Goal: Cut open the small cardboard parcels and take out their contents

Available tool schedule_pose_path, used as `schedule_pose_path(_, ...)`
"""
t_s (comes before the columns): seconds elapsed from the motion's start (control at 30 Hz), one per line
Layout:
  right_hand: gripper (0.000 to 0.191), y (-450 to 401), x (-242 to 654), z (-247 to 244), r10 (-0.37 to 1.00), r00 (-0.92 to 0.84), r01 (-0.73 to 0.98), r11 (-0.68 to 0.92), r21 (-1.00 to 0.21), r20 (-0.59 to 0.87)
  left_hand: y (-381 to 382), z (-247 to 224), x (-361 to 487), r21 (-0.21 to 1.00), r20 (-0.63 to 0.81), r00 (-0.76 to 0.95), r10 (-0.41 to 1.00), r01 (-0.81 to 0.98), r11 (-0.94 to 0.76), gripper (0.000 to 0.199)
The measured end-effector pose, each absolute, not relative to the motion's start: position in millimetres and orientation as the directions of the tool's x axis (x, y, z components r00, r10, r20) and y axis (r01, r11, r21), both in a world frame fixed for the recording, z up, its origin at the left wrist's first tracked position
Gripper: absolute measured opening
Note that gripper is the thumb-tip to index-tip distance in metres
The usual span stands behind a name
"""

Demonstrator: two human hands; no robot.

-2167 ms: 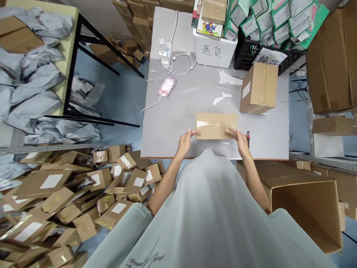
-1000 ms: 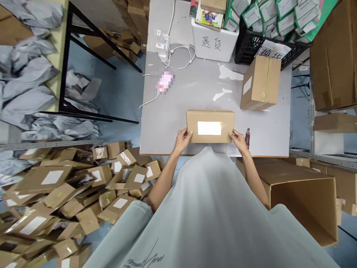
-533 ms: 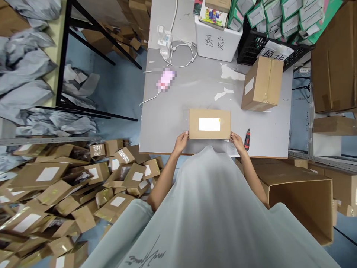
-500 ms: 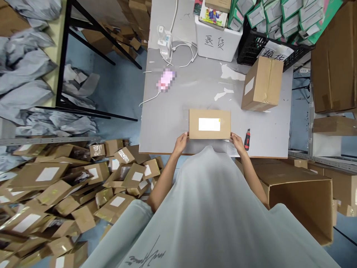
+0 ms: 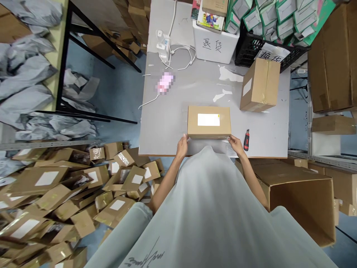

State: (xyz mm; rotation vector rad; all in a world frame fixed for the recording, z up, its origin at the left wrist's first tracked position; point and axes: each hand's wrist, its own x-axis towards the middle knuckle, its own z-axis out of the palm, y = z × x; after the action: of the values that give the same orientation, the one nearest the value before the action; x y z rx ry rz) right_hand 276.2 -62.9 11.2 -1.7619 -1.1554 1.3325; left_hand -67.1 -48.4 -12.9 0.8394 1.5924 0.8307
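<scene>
A closed cardboard box (image 5: 192, 121) with a white label on its top sits near the front edge of the table, in front of my body. My left hand (image 5: 182, 145) is closed at its near left corner, fingertips pinched together. At the near right corner, my right hand (image 5: 235, 144) grips in the same way, thumb and fingers together. Just what each set of fingertips pinches at the corner is too small to make out fully. To the right of my right hand lies a red and black utility knife (image 5: 246, 140).
On the grey table (image 5: 164, 130) stand a taller taped box (image 5: 259, 85), a white bin (image 5: 216, 46) and a black crate (image 5: 245, 48) of green-edged packs. A power strip (image 5: 163, 46) with cables lies left. Many parcels (image 5: 134, 178) pile on the floor; a large open carton (image 5: 301, 208) stands right.
Both hands have shifted slightly toward me along the box's ends, to its near corners. A little more of the box's near side shows, and the view has moved slightly.
</scene>
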Motion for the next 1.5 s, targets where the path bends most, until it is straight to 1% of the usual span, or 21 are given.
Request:
schedule_pose_path(0.1,0.069,-54,280,33,0.934,0.137,0.232,-0.354,-0.906,-0.33,-37,4,-70,0.926,-0.328,-0.153,0.932,0.145,0.35,0.079)
schedule_pose_path(0.2,0.065,-46,283,56,0.948,0.186,0.227,-0.299,-0.927,-0.26,-24,23,-73,0.96,-0.153,-0.151,0.977,0.212,0.183,0.077)
schedule_pose_path(0.27,0.061,-44,285,68,0.948,0.205,0.232,-0.288,-0.929,-0.243,-17,35,-75,0.96,-0.098,-0.165,0.981,0.242,0.137,0.072)
schedule_pose_path(0.33,0.06,-45,285,75,0.949,0.194,0.226,-0.29,-0.93,-0.248,-13,42,-77,0.95,-0.081,-0.177,0.981,0.283,0.129,0.065)
schedule_pose_path(0.43,0.065,-47,280,74,0.946,0.162,0.222,-0.312,-0.924,-0.281,-11,42,-77,0.926,-0.133,-0.171,0.976,0.33,0.184,0.055)
schedule_pose_path(0.53,0.074,-48,270,65,0.938,0.144,0.26,-0.345,-0.902,-0.317,-12,31,-75,0.907,-0.23,-0.161,0.96,0.323,0.271,0.048)
schedule_pose_path(0.6,0.079,-49,263,60,0.941,0.128,0.291,-0.337,-0.895,-0.313,-13,23,-74,0.905,-0.257,-0.167,0.952,0.305,0.297,0.044)
schedule_pose_path(0.67,0.081,-50,256,59,0.953,0.128,0.338,-0.301,-0.892,-0.274,-13,17,-74,0.91,-0.255,-0.187,0.949,0.286,0.301,0.042)
schedule_pose_path(0.8,0.078,-51,242,62,0.983,0.088,0.479,-0.185,-0.858,-0.163,-14,11,-75,0.915,-0.254,-0.252,0.934,0.249,0.316,0.039)
schedule_pose_path(0.93,0.082,-53,231,65,0.982,0.011,0.574,-0.161,-0.803,-0.189,-17,13,-70,0.92,-0.265,-0.277,0.924,0.214,0.329,0.039)
schedule_pose_path(1.07,0.092,-57,230,64,0.975,-0.022,0.643,-0.156,-0.75,-0.221,-25,27,-60,0.935,-0.217,-0.255,0.942,0.222,0.275,0.044)
schedule_pose_path(1.17,0.102,-57,240,61,0.976,0.026,0.681,-0.175,-0.711,-0.216,-29,39,-51,0.957,-0.191,-0.187,0.964,0.183,0.225,0.048)
schedule_pose_path(1.27,0.109,-53,261,57,0.967,0.123,0.69,-0.246,-0.68,-0.224,-23,46,-45,0.962,-0.22,-0.123,0.968,0.14,0.237,0.048)
schedule_pose_path(1.33,0.111,-50,280,54,0.951,0.195,0.664,-0.308,-0.681,-0.239,-15,44,-41,0.929,-0.313,-0.149,0.938,0.156,0.335,0.046)
schedule_pose_path(1.4,0.111,-50,299,53,0.924,0.284,0.604,-0.38,-0.7,-0.256,-8,40,-34,0.877,-0.429,-0.169,0.887,0.159,0.454,0.049)
schedule_pose_path(1.43,0.111,-50,307,54,0.91,0.326,0.57,-0.405,-0.715,-0.255,-6,38,-30,0.855,-0.476,-0.156,0.866,0.151,0.497,0.05)
schedule_pose_path(1.5,0.107,-53,319,61,0.91,0.357,0.531,-0.384,-0.755,-0.212,-6,37,-17,0.843,-0.517,-0.085,0.852,0.125,0.524,0.048)
